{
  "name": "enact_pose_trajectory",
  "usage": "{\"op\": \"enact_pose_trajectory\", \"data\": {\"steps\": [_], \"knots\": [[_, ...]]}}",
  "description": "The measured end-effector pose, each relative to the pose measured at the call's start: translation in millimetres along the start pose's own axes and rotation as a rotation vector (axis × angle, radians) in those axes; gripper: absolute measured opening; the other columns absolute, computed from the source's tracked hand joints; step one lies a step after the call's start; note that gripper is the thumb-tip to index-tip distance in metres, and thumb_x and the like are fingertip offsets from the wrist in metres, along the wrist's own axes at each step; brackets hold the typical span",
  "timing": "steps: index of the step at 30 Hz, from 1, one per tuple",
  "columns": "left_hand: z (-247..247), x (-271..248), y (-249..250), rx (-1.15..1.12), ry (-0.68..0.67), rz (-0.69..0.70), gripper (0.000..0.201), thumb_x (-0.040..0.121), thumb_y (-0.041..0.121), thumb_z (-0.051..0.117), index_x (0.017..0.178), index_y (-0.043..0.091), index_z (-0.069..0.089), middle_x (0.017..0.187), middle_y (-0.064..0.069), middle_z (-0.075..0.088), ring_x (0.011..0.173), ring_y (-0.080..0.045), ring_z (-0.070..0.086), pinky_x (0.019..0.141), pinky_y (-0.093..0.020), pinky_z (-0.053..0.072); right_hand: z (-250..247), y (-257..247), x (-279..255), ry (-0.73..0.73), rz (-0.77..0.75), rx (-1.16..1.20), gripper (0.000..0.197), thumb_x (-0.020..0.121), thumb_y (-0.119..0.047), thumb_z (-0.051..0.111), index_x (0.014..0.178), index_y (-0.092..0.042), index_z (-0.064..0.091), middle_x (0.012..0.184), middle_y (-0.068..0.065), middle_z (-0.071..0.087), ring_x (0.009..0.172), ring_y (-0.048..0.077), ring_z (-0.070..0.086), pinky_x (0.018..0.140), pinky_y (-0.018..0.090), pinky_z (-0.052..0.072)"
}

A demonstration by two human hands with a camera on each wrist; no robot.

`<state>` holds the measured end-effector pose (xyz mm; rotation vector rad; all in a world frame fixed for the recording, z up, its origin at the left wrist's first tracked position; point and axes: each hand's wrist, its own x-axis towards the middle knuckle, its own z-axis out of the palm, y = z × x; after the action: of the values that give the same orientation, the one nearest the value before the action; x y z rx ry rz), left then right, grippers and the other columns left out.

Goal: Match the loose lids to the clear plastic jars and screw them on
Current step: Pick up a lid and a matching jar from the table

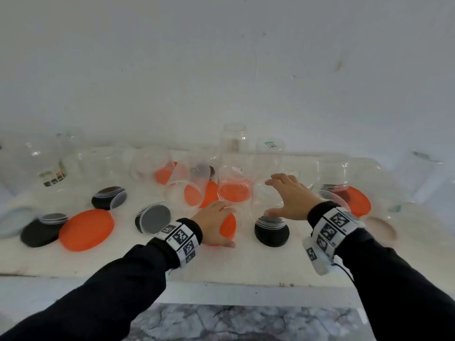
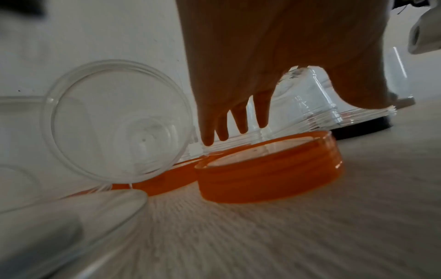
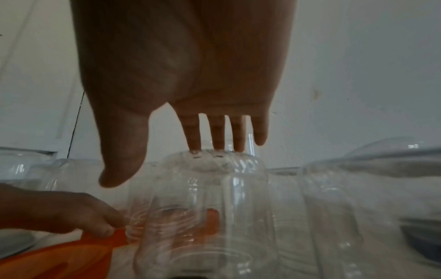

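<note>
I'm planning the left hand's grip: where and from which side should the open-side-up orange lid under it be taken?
Probably from above, across the ribbed side wall of the round orange plastic lid, thumb near, fingers far. It lies flat with its hollow up, a clear plastic jar crowds its left, and the left hand is above it.

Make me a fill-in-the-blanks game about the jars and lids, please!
1. The left hand reaches over a lid coloured ____.
2. The right hand reaches over a clear jar standing mouth-____.
3. That jar's mouth sits on a lid coloured ____.

Missing words: orange; down; black.
</note>
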<state>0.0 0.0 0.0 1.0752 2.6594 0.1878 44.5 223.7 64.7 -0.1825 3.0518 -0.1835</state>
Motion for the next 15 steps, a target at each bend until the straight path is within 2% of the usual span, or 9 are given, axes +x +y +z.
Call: {"op": "enact_pose_trajectory", "data": {"steps": [5,10,13,15], "knots": [[-5,3,-6,0.105,-0.065,-0.041,0.100,0.071,0.056,0.070,0.147,0.018,0.016,0.155,-0.007,0.007,0.141,-0.026,0.005,0.115,-0.042,0.013,0,5,17,-0.097,-0.035,-0.050,0.093,0.075,-0.055,0.067,0.147,-0.022,0.017,0.155,0.002,0.011,0.142,0.025,0.012,0.112,0.043,0.020],[-4,3,-5,0.112,-0.173,-0.120,0.102,0.072,0.050,0.072,0.147,0.021,0.010,0.155,-0.010,0.000,0.141,-0.030,0.005,0.113,-0.044,0.015,2,13,25,-0.157,-0.044,-0.053,0.098,0.074,-0.056,0.067,0.148,-0.024,0.011,0.156,0.004,0.010,0.141,0.027,0.013,0.111,0.046,0.022],[-7,2,-1,0.080,-0.184,-0.164,0.101,0.072,0.045,0.074,0.147,0.021,0.010,0.155,-0.011,0.004,0.141,-0.030,0.008,0.112,-0.043,0.018,3,13,30,-0.161,-0.050,-0.100,0.098,0.073,-0.058,0.066,0.148,-0.026,0.010,0.154,0.006,0.014,0.139,0.029,0.017,0.110,0.048,0.022],[-8,2,1,0.072,-0.167,-0.176,0.099,0.071,0.044,0.075,0.146,0.021,0.014,0.153,-0.010,0.013,0.138,-0.029,0.013,0.110,-0.042,0.022,2,12,32,-0.138,-0.052,-0.110,0.100,0.071,-0.059,0.067,0.147,-0.026,0.011,0.151,0.007,0.022,0.135,0.029,0.022,0.108,0.047,0.024]]}}
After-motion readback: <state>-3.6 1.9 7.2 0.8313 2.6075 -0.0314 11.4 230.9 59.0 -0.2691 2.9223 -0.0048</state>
